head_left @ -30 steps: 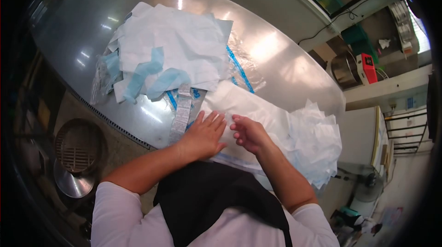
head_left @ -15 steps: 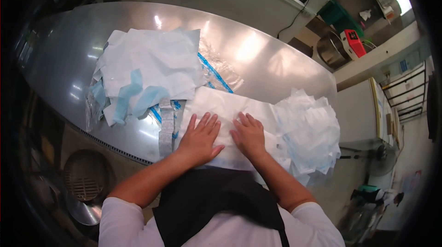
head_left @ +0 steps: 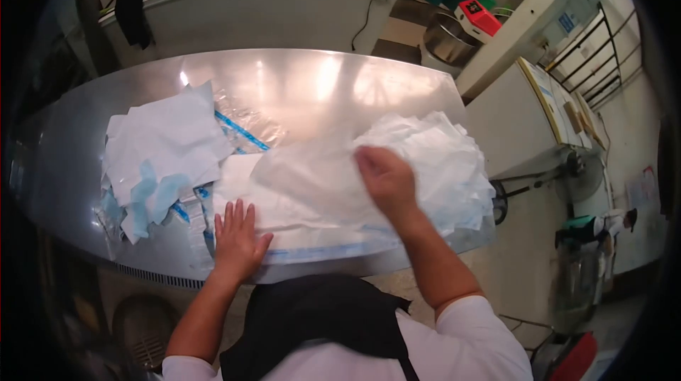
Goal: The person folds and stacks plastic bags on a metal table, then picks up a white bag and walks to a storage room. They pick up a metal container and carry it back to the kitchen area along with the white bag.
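1. Shiny steel table [head_left: 78, 129], white sheets [head_left: 319, 221] across the middle, fanned pile [head_left: 436, 161] toward 3 o'clock, crumpled white-and-blue stuff [head_left: 167, 133] at 9.
2. Hands are apart: left hand [head_left: 240, 243] open on the sheets at 7 o'clock; right hand [head_left: 386, 181] curled over them around 3, too blurry to tell its grip.
3. Room: red-topped mixer [head_left: 479, 19] at 1–2 o'clock, fan [head_left: 578, 172] at 3, somebody [head_left: 599, 228] beyond.

White short sleeves [head_left: 464, 313], black apron [head_left: 312, 321]
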{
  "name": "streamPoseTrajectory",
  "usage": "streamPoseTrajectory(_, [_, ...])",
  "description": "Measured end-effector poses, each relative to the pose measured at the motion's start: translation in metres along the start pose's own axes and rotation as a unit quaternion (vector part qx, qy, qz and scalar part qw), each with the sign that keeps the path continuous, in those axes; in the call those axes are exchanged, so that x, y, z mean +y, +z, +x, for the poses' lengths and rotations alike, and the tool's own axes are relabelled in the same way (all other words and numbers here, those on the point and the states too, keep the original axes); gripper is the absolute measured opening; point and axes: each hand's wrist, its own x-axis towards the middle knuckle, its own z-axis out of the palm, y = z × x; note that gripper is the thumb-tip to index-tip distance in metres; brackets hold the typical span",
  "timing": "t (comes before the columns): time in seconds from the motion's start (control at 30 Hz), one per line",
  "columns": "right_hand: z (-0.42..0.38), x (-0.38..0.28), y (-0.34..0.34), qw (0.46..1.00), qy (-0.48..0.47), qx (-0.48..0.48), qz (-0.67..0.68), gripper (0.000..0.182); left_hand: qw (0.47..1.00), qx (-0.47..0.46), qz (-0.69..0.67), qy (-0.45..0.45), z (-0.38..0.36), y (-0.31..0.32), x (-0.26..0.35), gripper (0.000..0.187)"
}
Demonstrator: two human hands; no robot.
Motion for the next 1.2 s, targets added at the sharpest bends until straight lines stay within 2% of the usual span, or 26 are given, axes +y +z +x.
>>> streamPoseTrajectory(0.13, [0.031, 0.029, -0.1, 0.987, -0.018, 0.109, -0.116, 0.014, 0.999, -0.002, -0.002, -0.053, 0.004, 0.009, 0.003, 0.069])
streamPoseTrajectory(0.17, [0.035, 0.044, -0.117, 0.976, -0.046, 0.127, -0.173, 0.014, 0.999, 0.025, -0.014, -0.046, 0.007, 0.012, 0.005, 0.067])
streamPoseTrajectory(0.2, [0.034, 0.063, -0.127, 0.968, -0.035, 0.137, -0.207, 0.013, 0.997, 0.054, -0.025, -0.039, 0.008, 0.008, 0.005, 0.064])
streamPoseTrajectory(0.27, [0.024, 0.115, -0.135, 0.941, -0.064, 0.099, -0.318, 0.013, 0.993, 0.093, -0.018, -0.074, 0.007, -0.01, 0.011, 0.061])
streamPoseTrajectory(0.33, [-0.002, 0.175, -0.134, 0.923, 0.033, -0.01, -0.384, 0.016, 0.988, 0.127, -0.019, -0.085, 0.005, -0.022, 0.005, 0.058])
streamPoseTrajectory(0.4, [-0.035, 0.24, -0.13, 0.892, 0.058, -0.113, -0.433, 0.022, 0.966, 0.231, -0.011, -0.115, -0.002, -0.027, -0.014, 0.048])
streamPoseTrajectory(0.43, [-0.039, 0.248, -0.128, 0.897, 0.052, -0.118, -0.422, 0.022, 0.956, 0.263, 0.029, -0.125, -0.007, -0.032, -0.026, 0.047])
streamPoseTrajectory(0.5, [-0.044, 0.256, -0.123, 0.949, 0.124, -0.014, -0.288, 0.028, 0.953, 0.256, 0.009, -0.164, -0.025, -0.042, -0.048, 0.047])
streamPoseTrajectory(0.53, [-0.039, 0.253, -0.121, 0.951, 0.126, -0.019, -0.28, 0.028, 0.949, 0.248, -0.024, -0.193, -0.032, -0.047, -0.055, 0.048])
streamPoseTrajectory(0.57, [-0.031, 0.249, -0.124, 0.961, 0.139, 0.022, -0.237, 0.03, 0.945, 0.234, -0.009, -0.229, -0.039, -0.05, -0.057, 0.051])
streamPoseTrajectory(0.6, [-0.019, 0.242, -0.129, 0.967, 0.151, 0.064, -0.194, 0.032, 0.945, 0.233, -0.005, -0.23, -0.046, -0.053, -0.056, 0.051])
streamPoseTrajectory(0.63, [-0.008, 0.23, -0.134, 0.967, 0.152, 0.064, -0.194, 0.032, 0.946, 0.17, 0.006, -0.276, -0.052, -0.055, -0.055, 0.051])
streamPoseTrajectory(0.67, [0.002, 0.213, -0.138, 0.966, 0.107, 0.078, -0.224, 0.032, 0.942, 0.106, 0.015, -0.319, -0.055, -0.055, -0.055, 0.051])
streamPoseTrajectory(0.7, [0.009, 0.198, -0.14, 0.96, 0.06, 0.092, -0.256, 0.031, 0.943, 0.104, 0.011, -0.317, -0.055, -0.051, -0.057, 0.051])
streamPoseTrajectory(0.73, [0.015, 0.184, -0.139, 0.959, 0.06, 0.093, -0.262, 0.031, 0.946, 0.099, 0.013, -0.307, -0.054, -0.046, -0.06, 0.051])
streamPoseTrajectory(0.8, [0.023, 0.155, -0.129, 0.975, 0.013, 0.11, -0.192, 0.028, 0.949, 0.096, 0.011, -0.3, -0.051, -0.041, -0.062, 0.052])
streamPoseTrajectory(0.87, [0.026, 0.128, -0.108, 0.982, -0.019, 0.104, -0.157, 0.026, 0.965, 0.162, -0.012, -0.208, -0.038, -0.045, -0.066, 0.05])
streamPoseTrajectory(0.9, [0.026, 0.114, -0.096, 0.989, -0.007, 0.074, -0.127, 0.025, 0.963, 0.168, -0.012, -0.212, -0.031, -0.049, -0.068, 0.05])
streamPoseTrajectory(0.97, [0.027, 0.094, -0.076, 0.996, 0.008, 0.023, -0.086, 0.023, 0.955, 0.239, -0.015, -0.176, -0.016, -0.062, -0.073, 0.044])
streamPoseTrajectory(1.0, [0.025, 0.088, -0.063, 0.998, 0.006, 0.016, -0.066, 0.022, 0.953, 0.245, -0.015, -0.179, -0.011, -0.069, -0.08, 0.044])
streamPoseTrajectory(1.1, [0.023, 0.059, -0.03, 0.999, 0.022, -0.018, -0.017, 0.021, 0.917, 0.345, -0.057, -0.192, 0.008, -0.103, -0.116, 0.028])
streamPoseTrajectory(1.2, [0.021, 0.039, -0.005, 0.998, 0.036, -0.05, 0.016, 0.02, 0.901, 0.384, -0.023, -0.201, 0.024, -0.136, -0.187, 0.028])
